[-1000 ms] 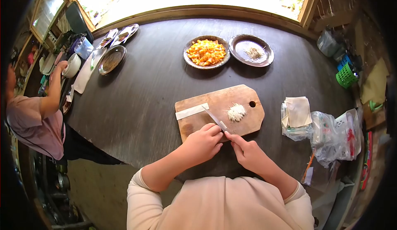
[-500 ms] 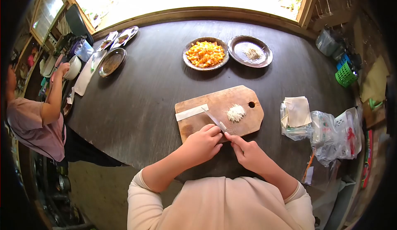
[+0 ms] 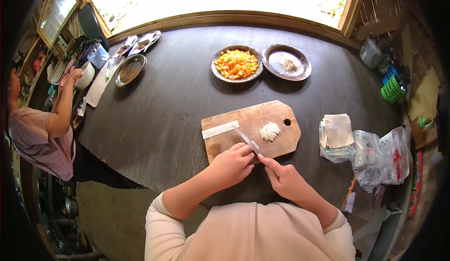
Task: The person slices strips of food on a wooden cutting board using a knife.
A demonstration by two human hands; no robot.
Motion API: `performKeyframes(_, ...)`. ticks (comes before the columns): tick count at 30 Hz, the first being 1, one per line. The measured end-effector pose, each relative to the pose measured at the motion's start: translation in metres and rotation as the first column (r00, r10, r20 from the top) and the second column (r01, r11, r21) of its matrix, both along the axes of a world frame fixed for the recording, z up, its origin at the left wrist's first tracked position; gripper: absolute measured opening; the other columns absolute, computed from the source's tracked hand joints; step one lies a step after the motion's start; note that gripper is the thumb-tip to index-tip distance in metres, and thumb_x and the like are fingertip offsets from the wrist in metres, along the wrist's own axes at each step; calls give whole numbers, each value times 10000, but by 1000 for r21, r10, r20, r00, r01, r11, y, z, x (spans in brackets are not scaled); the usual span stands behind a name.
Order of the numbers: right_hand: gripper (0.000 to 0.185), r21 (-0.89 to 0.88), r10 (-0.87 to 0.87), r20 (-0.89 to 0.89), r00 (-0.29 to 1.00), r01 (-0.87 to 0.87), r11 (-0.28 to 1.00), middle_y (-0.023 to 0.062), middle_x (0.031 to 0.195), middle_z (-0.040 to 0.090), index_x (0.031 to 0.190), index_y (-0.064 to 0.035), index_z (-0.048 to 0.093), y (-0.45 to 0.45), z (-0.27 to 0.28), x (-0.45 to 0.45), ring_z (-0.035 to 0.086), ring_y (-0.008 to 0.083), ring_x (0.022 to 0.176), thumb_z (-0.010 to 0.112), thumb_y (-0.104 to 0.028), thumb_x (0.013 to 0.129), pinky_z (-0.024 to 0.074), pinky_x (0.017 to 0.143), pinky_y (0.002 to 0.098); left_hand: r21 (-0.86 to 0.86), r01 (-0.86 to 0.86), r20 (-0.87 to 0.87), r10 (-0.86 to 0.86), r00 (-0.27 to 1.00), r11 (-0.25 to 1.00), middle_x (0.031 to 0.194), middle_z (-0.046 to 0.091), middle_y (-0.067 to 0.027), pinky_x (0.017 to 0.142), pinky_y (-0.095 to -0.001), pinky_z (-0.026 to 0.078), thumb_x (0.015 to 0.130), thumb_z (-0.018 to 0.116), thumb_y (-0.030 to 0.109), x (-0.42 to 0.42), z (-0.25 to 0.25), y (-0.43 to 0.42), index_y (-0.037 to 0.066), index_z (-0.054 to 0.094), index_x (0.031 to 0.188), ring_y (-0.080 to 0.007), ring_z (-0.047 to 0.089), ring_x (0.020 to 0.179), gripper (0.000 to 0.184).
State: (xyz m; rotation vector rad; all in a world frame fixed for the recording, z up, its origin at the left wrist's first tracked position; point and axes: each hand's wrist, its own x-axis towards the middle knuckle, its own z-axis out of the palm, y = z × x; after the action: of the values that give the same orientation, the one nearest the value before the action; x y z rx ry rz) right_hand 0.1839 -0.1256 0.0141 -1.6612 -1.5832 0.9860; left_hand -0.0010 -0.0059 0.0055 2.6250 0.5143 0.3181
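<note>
Here we are at the table [image 3: 154,134], and our right grip [image 3: 281,174] has its fingers wrapped round the handle of the knife [image 3: 246,139], the blade slanting forward and left across the cutting board [image 3: 255,113]. Right beside it, our left grip [image 3: 233,164] has its fingers curled in next to the blade at the board's near edge; whether it pinches anything underneath, we can't tell. Ahead of that left grip lies a pale strip [image 3: 220,129] on the board, and ahead of the right grip, a little heap of fine white shreds [image 3: 270,131]! Well beyond both, we have a bowl [image 3: 237,80] of orange pieces [image 3: 236,64] just beside a brown plate [image 3: 275,58]. Off to the right grip's right, papers [image 3: 338,129] sit near bagged items [image 3: 379,158]. Far left of our left grip, a person in a pink shirt [image 3: 42,136] reaches toward a white bowl [image 3: 85,76].
</note>
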Motion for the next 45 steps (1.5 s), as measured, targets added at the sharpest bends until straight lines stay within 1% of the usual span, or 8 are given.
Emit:
performKeyframes(6, 370, 26, -1, 8, 1000, 1, 1000, 264, 963, 675, 1342, -44, 559, 0, -9, 0, 682, 411, 838, 550, -55, 972, 542, 705, 375, -8, 3, 28, -2, 1000, 1000, 1126, 599, -127, 969, -401, 486, 890, 657, 175, 1, -2, 1, -3, 644, 1054, -322, 552, 1144, 243)
performKeyframes(9, 391, 185, -1, 7, 1000, 0, 983, 234, 750, 645, 1357, -116, 554, -1, -19, 0, 637, 407, 613, 548, -84, 968, 501, 543, 452, -14, 6, 23, -5, 1000, 1000, 1128, 598, -128, 971, -402, 484, 890, 658, 173, 1, 0, 0, -3, 643, 1058, -323, 552, 1142, 244)
performKeyframes(21, 381, 150, -11, -20, 1000, 13, 989, 251, 804, 657, 1349, -102, 563, 0, -11, 0, 656, 411, 671, 549, -80, 969, 524, 589, 439, -33, 2, 2, -2, 1000, 999, 1138, 597, -132, 977, -401, 476, 892, 663, 175, 0, 0, 1, -9, 640, 1081, -323, 552, 1142, 265)
performKeyframes(23, 369, 22, -14, -32, 999, 15, 1000, 254, 952, 678, 1341, -55, 564, 0, -4, 0, 682, 406, 822, 544, -52, 973, 536, 704, 366, -29, 6, -11, -6, 1000, 1000, 1136, 596, -133, 979, -403, 474, 894, 662, 177, 0, 1, 1, -11, 639, 1083, -324, 551, 1143, 267)
performKeyframes(32, 374, 167, -9, -110, 994, 27, 986, 241, 996, 683, 1358, -59, 548, 6, -20, 3, 696, 383, 856, 525, -61, 985, 540, 727, 362, -49, -7, 8, 8, 1000, 999, 1139, 596, -133, 975, -402, 477, 900, 656, 176, 1, -1, 2, 4, 643, 1102, -321, 554, 1141, 267)
performKeyframes(35, 373, 30, -17, -83, 996, 19, 999, 250, 995, 683, 1352, -75, 552, 7, -11, 2, 673, 415, 822, 530, -72, 980, 550, 705, 410, -50, -13, -8, 13, 1000, 999, 1140, 595, -134, 971, -402, 479, 904, 654, 175, 1, 3, 1, 1, 642, 1100, -322, 555, 1140, 262)
performKeyframes(38, 380, 144, -23, -107, 994, 38, 989, 252, 975, 683, 1360, -76, 546, 3, -16, 0, 675, 415, 802, 531, -76, 980, 549, 691, 416, -66, -9, -3, 9, 1000, 998, 1140, 594, -135, 970, -403, 480, 910, 650, 184, 0, 5, 1, 4, 642, 1100, -325, 554, 1143, 262)
performKeyframes(45, 364, 90, -23, -85, 996, 30, 995, 253, 986, 683, 1347, -51, 559, -1, -9, 0, 685, 405, 864, 530, -82, 986, 543, 737, 375, -44, -2, -21, 1, 1000, 999, 1144, 589, -133, 975, -402, 478, 908, 652, 187, 0, 2, 1, 9, 638, 1106, -327, 551, 1148, 267)
